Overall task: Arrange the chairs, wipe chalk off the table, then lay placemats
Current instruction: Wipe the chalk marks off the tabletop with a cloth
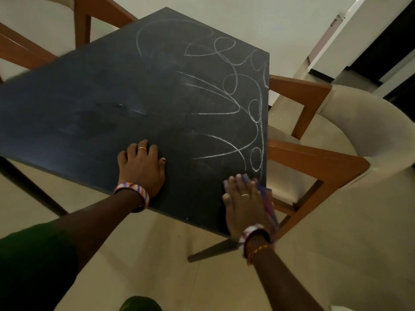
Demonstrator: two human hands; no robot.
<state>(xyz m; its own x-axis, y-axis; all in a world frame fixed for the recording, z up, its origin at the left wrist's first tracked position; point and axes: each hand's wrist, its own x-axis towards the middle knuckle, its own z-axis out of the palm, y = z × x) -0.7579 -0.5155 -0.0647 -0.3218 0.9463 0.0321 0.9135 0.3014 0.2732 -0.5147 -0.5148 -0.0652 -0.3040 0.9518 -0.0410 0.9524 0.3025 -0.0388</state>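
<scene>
Wiping step: right hand [244, 205], fingers flat, presses the cloth [267, 198] at the surface's [89, 97] five o'clock corner; left hand [142, 164] rests empty, loosely bent. Next, probably sweep the chalk loops [238, 108] toward two o'clock.

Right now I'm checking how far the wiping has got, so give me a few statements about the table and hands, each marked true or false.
1. Chalk marks cover the right side of the table. True.
2. The right hand presses a cloth onto the table. True.
3. The left hand holds a placemat. False: it rests on the bare tabletop, holding nothing.
4. No chair is near the table. False: a chair stands at its right edge.
</scene>
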